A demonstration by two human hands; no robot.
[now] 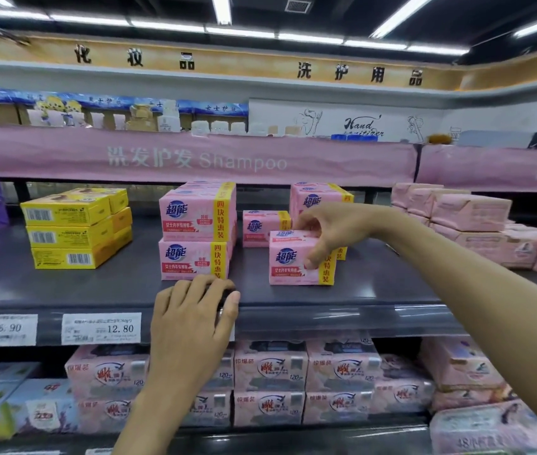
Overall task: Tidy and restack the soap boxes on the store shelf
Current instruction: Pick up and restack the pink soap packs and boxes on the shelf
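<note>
Soap boxes in pink with a yellow side band stand in several groups on the dark shelf (359, 290). The right hand (329, 228) reaches in from the right and grips the front box (296, 261). Its fingers are curled over the top edge of that box and its thumb (313, 259) is pressed against the printed front face. This box sits upright on the shelf, with its base on the shelf surface.

The left hand (191, 320) lies on the front lip of the shelf, knuckles up and fingers bent over the edge. A dark patch shows between the fingertips and the thumb. Whether this hand holds anything cannot be determined.

Positions relative to the hands:
- Directly beyond the left hand: a two-high stack (196, 236) of the same pink boxes, faces forward.
- Between the two hands, further back: a single pink box (260, 228).
- Behind the right hand: a taller pink stack (314, 197), partly hidden by the fingers.
- Left of the left hand: yellow boxes (70, 233), three high, turned at an angle.
- Right of the right forearm: pink wrapped packs (470, 215).
- Beside the left hand on the shelf lip: a price label (101, 328) reading 12.80.
- Below both hands: pink packs (270, 366) on the lower shelf.
</note>
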